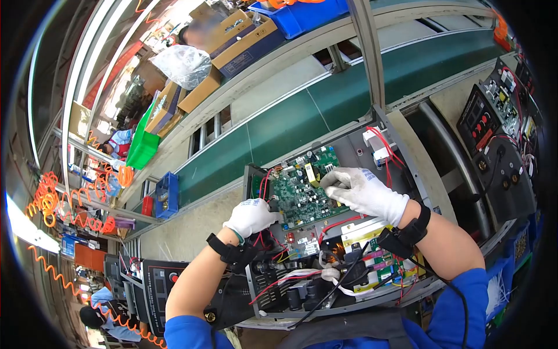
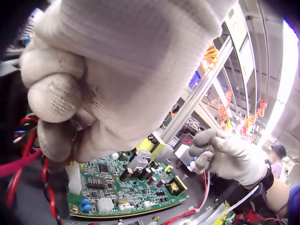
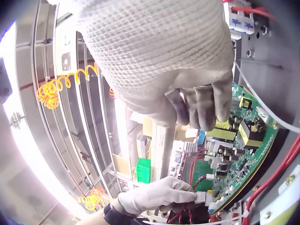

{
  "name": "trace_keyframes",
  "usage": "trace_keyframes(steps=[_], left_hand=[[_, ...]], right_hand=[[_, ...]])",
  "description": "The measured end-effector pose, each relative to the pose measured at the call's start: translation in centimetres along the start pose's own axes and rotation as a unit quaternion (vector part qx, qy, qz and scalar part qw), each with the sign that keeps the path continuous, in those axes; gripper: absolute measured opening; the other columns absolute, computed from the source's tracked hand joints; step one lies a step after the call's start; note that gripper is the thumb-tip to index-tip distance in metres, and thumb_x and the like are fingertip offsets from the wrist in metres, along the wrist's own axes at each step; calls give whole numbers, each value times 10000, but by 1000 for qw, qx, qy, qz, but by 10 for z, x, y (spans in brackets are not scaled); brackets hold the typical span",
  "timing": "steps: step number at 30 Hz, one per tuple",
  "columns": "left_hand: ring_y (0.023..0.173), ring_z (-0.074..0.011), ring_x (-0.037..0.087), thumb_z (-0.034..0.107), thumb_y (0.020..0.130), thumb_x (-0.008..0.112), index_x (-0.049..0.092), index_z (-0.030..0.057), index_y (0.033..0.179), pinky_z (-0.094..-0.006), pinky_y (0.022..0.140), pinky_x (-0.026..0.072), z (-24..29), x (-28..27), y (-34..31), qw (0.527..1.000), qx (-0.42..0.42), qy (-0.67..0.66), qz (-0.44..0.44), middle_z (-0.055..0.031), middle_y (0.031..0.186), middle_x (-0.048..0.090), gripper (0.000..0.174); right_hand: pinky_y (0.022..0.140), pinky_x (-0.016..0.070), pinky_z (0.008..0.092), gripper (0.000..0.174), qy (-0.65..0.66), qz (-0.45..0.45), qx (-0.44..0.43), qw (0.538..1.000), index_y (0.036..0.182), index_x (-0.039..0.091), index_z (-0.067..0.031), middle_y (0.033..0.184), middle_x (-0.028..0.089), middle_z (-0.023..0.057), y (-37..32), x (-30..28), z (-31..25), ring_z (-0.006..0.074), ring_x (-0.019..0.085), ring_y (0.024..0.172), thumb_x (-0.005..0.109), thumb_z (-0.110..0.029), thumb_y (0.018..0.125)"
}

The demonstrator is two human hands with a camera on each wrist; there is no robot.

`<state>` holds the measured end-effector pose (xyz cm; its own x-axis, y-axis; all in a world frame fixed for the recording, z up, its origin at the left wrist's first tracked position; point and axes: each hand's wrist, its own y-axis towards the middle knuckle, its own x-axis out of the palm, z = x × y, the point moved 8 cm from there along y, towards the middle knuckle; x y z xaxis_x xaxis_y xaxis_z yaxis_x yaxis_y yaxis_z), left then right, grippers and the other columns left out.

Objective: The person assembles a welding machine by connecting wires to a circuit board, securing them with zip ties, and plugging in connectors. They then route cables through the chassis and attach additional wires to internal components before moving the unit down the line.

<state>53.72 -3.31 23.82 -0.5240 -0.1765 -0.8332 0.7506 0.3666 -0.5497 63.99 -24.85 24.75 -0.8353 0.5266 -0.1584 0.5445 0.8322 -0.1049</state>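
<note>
A green circuit board (image 1: 299, 189) lies in an open metal case (image 1: 349, 148). At its left edge my gloved left hand (image 1: 253, 217) pinches a white connector (image 3: 200, 198) between thumb and fingers, with red wires close below. My gloved right hand (image 1: 366, 192) is over the board's right part, its fingers curled. From these fingers a thin white strip (image 2: 207, 187) hangs down in the left wrist view; the right wrist view shows the strip (image 3: 265, 104) arching away beside the hand (image 3: 159, 61). The fingertips' hold on it is partly hidden.
Red wires (image 1: 343, 221) and a bundle of cables and parts cross the case's near side. A metal post (image 1: 369, 52) rises behind it. Similar units stand at the right (image 1: 494, 128) and left (image 1: 157, 291). Blue (image 1: 167, 195) and green bins (image 1: 143, 145) are farther off.
</note>
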Motion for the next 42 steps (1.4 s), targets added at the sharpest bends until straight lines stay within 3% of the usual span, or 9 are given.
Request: trace_keyframes(steps=[8,14,17,23,28,30,34,38,42], left_hand=[[832,-343,686,370,746,631,718,16,805,-408,781,533,10,-5,7,1000,-9,18,-6,-182,819,698,369],[808,-331,688,381,753,633,719,19,797,-395,767,534,6,0,12,998,-21,3,-66,-174,796,698,375],[793,-330,687,378,772,624,716,21,787,-398,756,534,11,-4,7,998,-26,22,-56,-160,772,696,369],[655,-282,677,402,816,629,703,44,731,-389,655,524,11,4,11,998,23,55,13,-118,649,669,375],[703,-319,674,348,840,613,697,29,757,-417,674,523,0,15,13,997,-6,-50,-59,-152,683,667,341],[642,-297,669,329,846,621,702,20,780,-405,641,522,6,9,12,995,66,57,48,-137,669,672,326],[575,-250,644,328,868,623,709,36,780,-376,621,511,-5,15,18,993,-24,-93,-66,-111,607,645,317],[520,-230,621,334,876,618,688,34,742,-378,563,498,-1,14,12,999,43,-17,16,-115,579,620,335],[765,-295,687,302,842,595,690,25,751,-399,736,533,4,11,12,996,-31,-60,-62,-129,710,682,307]], right_hand=[[695,488,305,215,-60,20,-98,993,1034,627,-36,869,624,90,3,0,-3,158,605,750,591,-218,925],[619,480,301,212,2,3,-81,997,1029,621,-35,818,622,84,0,-1,-8,152,584,642,583,-217,926],[732,479,266,230,4,-37,-18,999,1097,635,-17,885,634,56,-1,1,-9,95,580,800,593,-158,920],[718,477,259,221,1,-21,-99,995,1086,637,-16,876,636,48,1,2,-10,86,575,785,596,-154,917],[681,492,286,216,114,-36,-18,993,1053,627,-18,806,643,75,4,5,-10,136,612,728,594,-178,911],[688,494,290,217,51,1,-80,995,1049,628,-15,812,647,78,5,2,-13,141,615,729,588,-180,915],[746,498,315,217,69,-24,-48,996,1043,631,-21,860,659,109,0,3,-19,182,633,786,582,-192,918],[762,492,303,223,36,23,-123,992,1036,633,-18,894,653,124,7,3,-13,208,637,812,592,-202,917],[745,490,290,199,72,27,-99,992,1043,638,-21,877,654,91,4,2,-20,152,614,789,584,-170,921]])
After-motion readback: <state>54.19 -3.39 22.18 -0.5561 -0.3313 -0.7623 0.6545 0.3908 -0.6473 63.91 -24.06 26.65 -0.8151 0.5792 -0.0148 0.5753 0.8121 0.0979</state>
